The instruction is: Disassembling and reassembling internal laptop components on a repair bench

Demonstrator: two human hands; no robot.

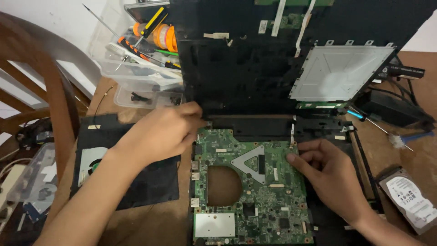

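A green laptop motherboard with a round cut-out lies in the black laptop base on the wooden table. The black upper cover stands raised behind it, with a silver metal plate and white ribbon cables on its underside. My left hand rests at the board's top left corner, fingertips pinched at the hinge edge; what they hold is hidden. My right hand lies on the board's right edge, fingers bent and touching the board near a white ribbon cable.
A clear plastic box of screwdrivers and tools stands at the back left. A black panel with a fan lies left of the board. A hard drive sits at the right, cables and a blue-handled tool behind it. A wooden chair stands left.
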